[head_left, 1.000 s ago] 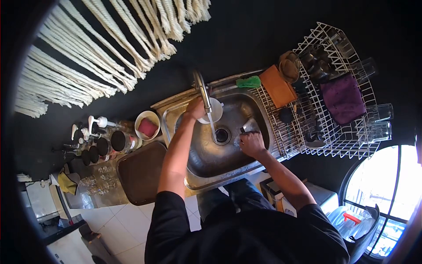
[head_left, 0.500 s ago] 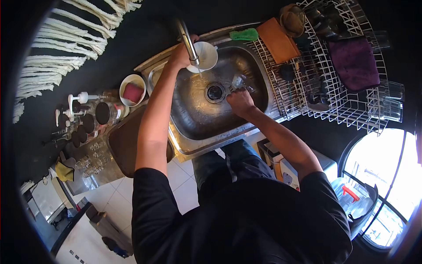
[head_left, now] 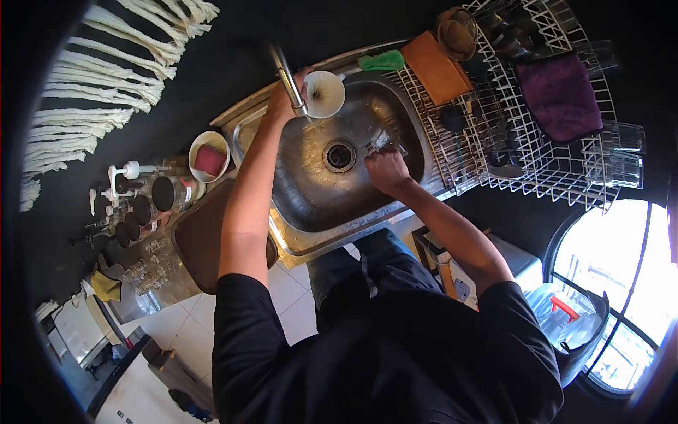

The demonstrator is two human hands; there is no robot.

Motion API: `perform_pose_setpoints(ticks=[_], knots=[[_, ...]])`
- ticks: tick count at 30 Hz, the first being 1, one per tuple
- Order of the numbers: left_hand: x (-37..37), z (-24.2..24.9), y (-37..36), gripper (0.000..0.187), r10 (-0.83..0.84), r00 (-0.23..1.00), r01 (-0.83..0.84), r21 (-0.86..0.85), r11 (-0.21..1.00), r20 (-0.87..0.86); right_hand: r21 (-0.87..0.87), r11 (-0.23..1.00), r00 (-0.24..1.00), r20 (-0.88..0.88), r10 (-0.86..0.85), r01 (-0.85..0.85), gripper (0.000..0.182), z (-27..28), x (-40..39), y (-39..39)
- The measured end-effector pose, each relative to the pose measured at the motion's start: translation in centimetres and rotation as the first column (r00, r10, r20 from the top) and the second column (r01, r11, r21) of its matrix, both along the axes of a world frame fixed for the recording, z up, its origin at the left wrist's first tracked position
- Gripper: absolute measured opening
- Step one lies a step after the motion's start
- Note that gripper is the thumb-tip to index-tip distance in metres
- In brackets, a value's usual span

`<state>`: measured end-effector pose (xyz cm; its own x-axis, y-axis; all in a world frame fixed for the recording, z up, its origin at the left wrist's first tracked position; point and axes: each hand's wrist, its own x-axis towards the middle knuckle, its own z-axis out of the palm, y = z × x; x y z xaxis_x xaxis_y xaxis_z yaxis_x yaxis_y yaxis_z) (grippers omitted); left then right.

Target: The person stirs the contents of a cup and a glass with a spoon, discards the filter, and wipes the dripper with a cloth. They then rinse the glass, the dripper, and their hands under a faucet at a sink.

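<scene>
My left hand (head_left: pixel 284 102), partly behind the faucet (head_left: pixel 288 83), grips a white coffee dripper (head_left: pixel 326 95) at the sink's far left. Its inside faces up, with a dark spot and radiating lines at the centre. A thin trickle of water falls from the spout near its rim. My right hand (head_left: pixel 388 170) is closed, knuckles up, over the right half of the metal sink (head_left: pixel 318 205). A small clear glass piece (head_left: pixel 381 139) pokes out beyond its fingers; most of that piece is hidden. The drain (head_left: pixel 340 156) lies between both hands.
Right of the sink stands a wire dish rack (head_left: pixel 540 177) with a purple cloth (head_left: pixel 560 99) and glasses. A green brush (head_left: pixel 381 61) lies on the back edge. At left are a white bowl (head_left: pixel 192 150) with a reddish sponge (head_left: pixel 210 161), a brown tray (head_left: pixel 201 244) and several jars.
The dripper has tipped, so its inside now faces me more fully. My right hand stays almost in place, still around the clear glass piece. The whole view has shifted slightly.
</scene>
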<state>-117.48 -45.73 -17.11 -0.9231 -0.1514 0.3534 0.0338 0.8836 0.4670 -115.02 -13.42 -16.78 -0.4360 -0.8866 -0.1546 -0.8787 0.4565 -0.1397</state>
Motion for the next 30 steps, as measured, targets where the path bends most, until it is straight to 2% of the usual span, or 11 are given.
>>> perform_pose_setpoints(ticks=[2,4,11,14,16,18,20,22,26,27,30], knots=[[-0.2,1.4,0.4,0.037,0.015,0.981,-0.033,0.092,0.995,0.195,-0.039,0.999,0.999,-0.009,-0.036,0.036,0.010,0.3,-0.3,-0.2],[-0.8,1.5,0.6,0.037,0.056,0.982,-0.055,-0.011,0.998,0.180,-0.011,1.000,0.998,-0.057,0.019,-0.019,0.011,0.8,-0.3,-0.1],[-2.0,2.8,2.9,0.028,0.212,0.962,-0.236,0.134,0.963,0.171,0.083,0.963,0.943,-0.194,0.269,-0.258,0.009,0.2,-0.7,0.9],[0.5,-1.7,3.2,0.030,0.249,0.956,-0.216,0.205,0.955,-0.155,-0.096,0.971,0.953,-0.238,0.189,-0.217,0.010,1.3,-1.2,0.9],[5.0,3.3,6.5,0.033,0.320,0.920,-0.390,0.440,0.809,0.225,-0.101,0.938,0.922,-0.244,0.300,-0.331,0.010,2.1,-0.8,1.7],[8.6,1.3,8.0,0.031,0.436,0.863,-0.500,0.310,0.809,0.254,-0.098,0.889,0.876,-0.250,0.413,-0.447,0.010,2.2,-0.4,2.5],[12.2,-2.8,9.1,0.029,0.518,0.855,-0.496,0.248,0.832,-0.027,-0.049,0.911,0.889,-0.245,0.386,-0.409,0.012,-0.5,-0.6,2.4],[15.1,-1.6,11.7,0.024,0.625,0.773,-0.609,0.409,0.680,0.112,-0.132,0.925,0.912,-0.263,0.314,-0.357,0.012,-1.9,-0.4,2.3],[19.5,-2.6,13.9,0.018,0.692,0.651,-0.733,0.496,0.466,0.312,0.009,0.961,0.953,-0.127,0.275,-0.277,0.011,-2.5,0.1,3.1],[20.0,-4.8,14.0,0.020,0.733,0.678,-0.652,0.512,0.559,0.064,-0.020,0.967,0.959,-0.135,0.249,-0.254,0.014,-3.3,-0.1,3.1],[21.2,-4.5,14.1,0.019,0.713,0.699,-0.608,0.480,0.632,-0.054,-0.136,0.973,0.974,-0.151,0.167,-0.188,0.016,-3.5,-0.9,2.8]])
